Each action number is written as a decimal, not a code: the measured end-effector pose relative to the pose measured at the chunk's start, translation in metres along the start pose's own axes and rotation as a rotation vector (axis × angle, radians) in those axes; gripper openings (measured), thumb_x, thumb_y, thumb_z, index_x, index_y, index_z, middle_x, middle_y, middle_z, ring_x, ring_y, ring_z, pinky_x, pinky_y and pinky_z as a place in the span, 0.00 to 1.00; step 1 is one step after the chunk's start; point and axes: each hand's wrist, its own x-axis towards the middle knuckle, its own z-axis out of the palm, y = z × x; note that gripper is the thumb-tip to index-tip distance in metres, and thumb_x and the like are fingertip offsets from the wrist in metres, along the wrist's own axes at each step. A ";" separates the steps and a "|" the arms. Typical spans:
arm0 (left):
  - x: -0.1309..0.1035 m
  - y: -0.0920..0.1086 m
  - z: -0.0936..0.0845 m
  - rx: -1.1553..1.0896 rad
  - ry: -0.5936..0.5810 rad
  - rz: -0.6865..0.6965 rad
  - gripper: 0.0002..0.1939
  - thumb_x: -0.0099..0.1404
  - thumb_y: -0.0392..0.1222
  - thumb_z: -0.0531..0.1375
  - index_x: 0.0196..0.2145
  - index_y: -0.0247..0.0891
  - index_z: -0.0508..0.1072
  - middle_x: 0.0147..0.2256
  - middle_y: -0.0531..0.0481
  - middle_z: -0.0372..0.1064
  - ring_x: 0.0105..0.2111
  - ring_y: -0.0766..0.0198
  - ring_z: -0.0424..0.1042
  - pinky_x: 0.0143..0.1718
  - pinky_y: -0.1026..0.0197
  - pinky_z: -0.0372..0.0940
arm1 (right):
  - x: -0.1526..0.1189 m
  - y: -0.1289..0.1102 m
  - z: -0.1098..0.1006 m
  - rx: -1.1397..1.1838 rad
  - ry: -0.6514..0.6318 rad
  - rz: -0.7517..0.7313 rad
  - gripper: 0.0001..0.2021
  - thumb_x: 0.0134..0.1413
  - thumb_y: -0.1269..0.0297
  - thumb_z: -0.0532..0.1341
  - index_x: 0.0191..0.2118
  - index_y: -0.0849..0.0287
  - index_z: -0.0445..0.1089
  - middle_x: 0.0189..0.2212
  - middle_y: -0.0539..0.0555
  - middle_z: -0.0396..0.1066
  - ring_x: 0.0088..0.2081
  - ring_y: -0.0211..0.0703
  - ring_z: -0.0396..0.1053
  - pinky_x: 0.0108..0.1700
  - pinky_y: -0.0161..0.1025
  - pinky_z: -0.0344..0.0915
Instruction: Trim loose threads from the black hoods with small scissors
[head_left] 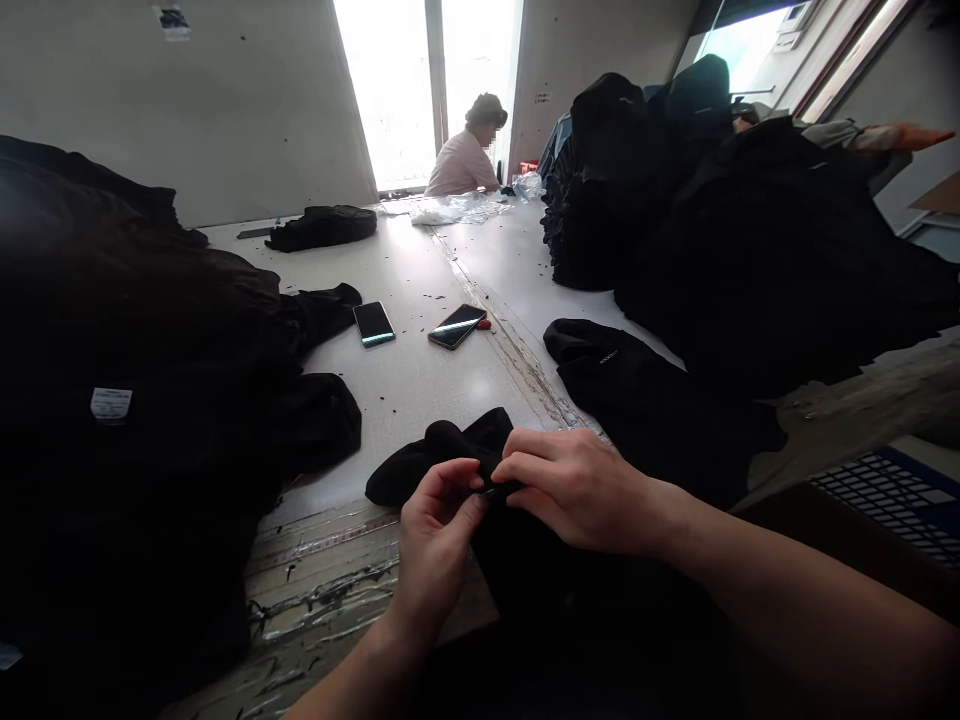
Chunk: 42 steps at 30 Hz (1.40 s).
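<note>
A black garment (pixel 435 450) lies bunched over the near table edge, part of it hanging down below my hands. My left hand (pixel 439 535) pinches its cloth between thumb and fingers. Just to the right, my right hand (pixel 577 490) grips the same cloth, its fingertips close to the left thumb. A small piece of the fabric shows between the two hands, too dark to make out in detail. Another black garment with small white lettering (pixel 637 390) lies right of my right hand.
A tall heap of black garments (pixel 120 300) fills the left; another pile (pixel 637 190) stands at right. Two phones (pixel 373 324) (pixel 457 326) lie mid-table. The near table edge (pixel 330 570) has torn tape. A blue crate (pixel 892 500) is low right. A person (pixel 461 160) sits at the far end.
</note>
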 end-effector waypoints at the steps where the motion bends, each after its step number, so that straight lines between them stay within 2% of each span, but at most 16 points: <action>1: -0.001 0.001 0.000 0.021 0.005 0.008 0.13 0.56 0.39 0.66 0.40 0.39 0.74 0.34 0.51 0.71 0.36 0.64 0.71 0.39 0.63 0.66 | 0.000 0.000 0.000 -0.001 0.005 0.001 0.07 0.56 0.71 0.57 0.39 0.60 0.70 0.34 0.53 0.69 0.28 0.36 0.66 0.28 0.34 0.63; 3: -0.002 0.003 0.000 0.031 0.013 0.012 0.12 0.56 0.39 0.66 0.40 0.39 0.74 0.33 0.51 0.71 0.36 0.64 0.71 0.39 0.63 0.66 | 0.000 0.001 -0.001 0.019 0.055 0.015 0.06 0.57 0.71 0.56 0.38 0.60 0.70 0.33 0.53 0.69 0.27 0.36 0.65 0.27 0.34 0.62; 7: 0.002 0.002 -0.001 -0.073 0.009 -0.019 0.13 0.56 0.38 0.66 0.40 0.40 0.74 0.33 0.53 0.70 0.35 0.67 0.70 0.39 0.66 0.66 | -0.004 0.005 -0.009 0.127 0.254 0.078 0.05 0.57 0.71 0.58 0.39 0.59 0.70 0.34 0.53 0.69 0.29 0.36 0.66 0.29 0.34 0.65; 9: 0.006 0.002 -0.002 -0.165 -0.017 -0.067 0.13 0.55 0.38 0.67 0.40 0.40 0.75 0.33 0.53 0.70 0.35 0.68 0.70 0.38 0.66 0.66 | -0.006 0.007 -0.012 0.138 0.233 0.082 0.07 0.56 0.70 0.59 0.40 0.59 0.70 0.35 0.53 0.69 0.29 0.36 0.66 0.29 0.34 0.66; 13: 0.012 0.004 0.001 -0.275 -0.070 -0.146 0.14 0.53 0.36 0.68 0.39 0.38 0.75 0.32 0.53 0.71 0.33 0.69 0.71 0.37 0.67 0.67 | -0.008 0.005 -0.008 0.065 0.098 0.021 0.09 0.54 0.71 0.60 0.42 0.59 0.70 0.36 0.54 0.69 0.30 0.37 0.67 0.30 0.35 0.66; 15: 0.011 0.006 0.004 -0.315 -0.082 -0.183 0.15 0.52 0.36 0.69 0.39 0.37 0.76 0.31 0.52 0.71 0.32 0.68 0.71 0.36 0.67 0.67 | -0.008 0.005 -0.003 0.049 0.112 -0.003 0.08 0.55 0.72 0.59 0.41 0.60 0.71 0.35 0.53 0.70 0.30 0.37 0.68 0.30 0.34 0.66; 18: 0.009 0.007 0.005 -0.383 -0.088 -0.248 0.16 0.49 0.36 0.70 0.38 0.35 0.76 0.31 0.51 0.72 0.30 0.68 0.71 0.33 0.67 0.68 | -0.009 0.006 0.000 0.100 0.199 -0.004 0.06 0.57 0.73 0.58 0.39 0.61 0.71 0.33 0.53 0.69 0.28 0.35 0.67 0.28 0.33 0.65; 21: 0.009 0.009 0.005 -0.430 -0.090 -0.293 0.16 0.50 0.35 0.70 0.38 0.34 0.76 0.32 0.50 0.73 0.31 0.67 0.72 0.33 0.66 0.68 | -0.013 0.010 -0.001 0.157 0.264 0.020 0.06 0.56 0.72 0.60 0.40 0.60 0.71 0.34 0.53 0.69 0.28 0.35 0.66 0.28 0.33 0.65; 25: 0.011 0.010 0.005 -0.452 -0.098 -0.332 0.17 0.49 0.35 0.70 0.39 0.34 0.75 0.33 0.49 0.73 0.32 0.66 0.73 0.33 0.65 0.69 | -0.016 0.013 0.004 0.107 0.187 0.007 0.10 0.52 0.73 0.62 0.42 0.60 0.71 0.35 0.53 0.69 0.30 0.36 0.67 0.29 0.34 0.66; 28: 0.011 0.008 0.006 -0.412 -0.090 -0.329 0.18 0.49 0.35 0.70 0.38 0.34 0.75 0.31 0.50 0.72 0.30 0.67 0.72 0.32 0.65 0.69 | -0.016 0.012 0.008 0.080 0.210 -0.005 0.08 0.54 0.74 0.59 0.40 0.60 0.71 0.33 0.52 0.69 0.28 0.35 0.67 0.27 0.33 0.65; 33: 0.007 0.006 0.007 -0.246 -0.064 -0.213 0.14 0.53 0.36 0.68 0.38 0.36 0.74 0.30 0.52 0.72 0.30 0.69 0.71 0.33 0.68 0.67 | -0.015 0.005 0.006 0.208 0.442 0.106 0.08 0.54 0.72 0.61 0.41 0.58 0.69 0.34 0.53 0.68 0.29 0.36 0.67 0.28 0.33 0.66; 34: 0.005 0.006 0.008 -0.195 -0.062 -0.173 0.13 0.54 0.36 0.67 0.38 0.37 0.74 0.30 0.53 0.72 0.31 0.69 0.70 0.33 0.68 0.66 | -0.015 0.003 0.008 0.224 0.434 0.144 0.10 0.52 0.71 0.63 0.42 0.58 0.68 0.35 0.53 0.68 0.29 0.36 0.67 0.28 0.33 0.67; 36: 0.003 0.005 0.009 -0.050 -0.059 -0.074 0.12 0.55 0.37 0.66 0.39 0.38 0.73 0.31 0.53 0.71 0.32 0.69 0.70 0.35 0.67 0.66 | -0.014 0.000 0.014 0.229 0.325 0.200 0.14 0.48 0.70 0.65 0.43 0.58 0.68 0.36 0.53 0.69 0.29 0.38 0.67 0.29 0.35 0.66; 38: 0.004 0.000 0.007 0.186 -0.061 0.088 0.11 0.57 0.37 0.63 0.40 0.39 0.73 0.32 0.52 0.71 0.32 0.67 0.70 0.35 0.65 0.66 | -0.014 -0.001 0.022 0.234 0.229 0.231 0.09 0.50 0.72 0.63 0.39 0.59 0.69 0.32 0.53 0.71 0.30 0.39 0.68 0.30 0.36 0.66; 40: 0.011 -0.006 -0.002 0.482 -0.041 0.290 0.13 0.58 0.33 0.59 0.42 0.40 0.73 0.33 0.51 0.70 0.33 0.65 0.69 0.36 0.62 0.65 | -0.012 -0.002 0.028 0.263 0.230 0.275 0.03 0.53 0.73 0.59 0.33 0.60 0.69 0.27 0.52 0.70 0.28 0.39 0.68 0.31 0.36 0.64; 42: 0.026 -0.011 -0.018 0.730 0.061 0.412 0.16 0.55 0.30 0.57 0.41 0.38 0.73 0.33 0.50 0.68 0.32 0.63 0.68 0.36 0.60 0.65 | -0.010 -0.004 0.029 0.331 0.232 0.326 0.06 0.56 0.71 0.57 0.29 0.60 0.68 0.24 0.51 0.69 0.27 0.38 0.67 0.30 0.35 0.63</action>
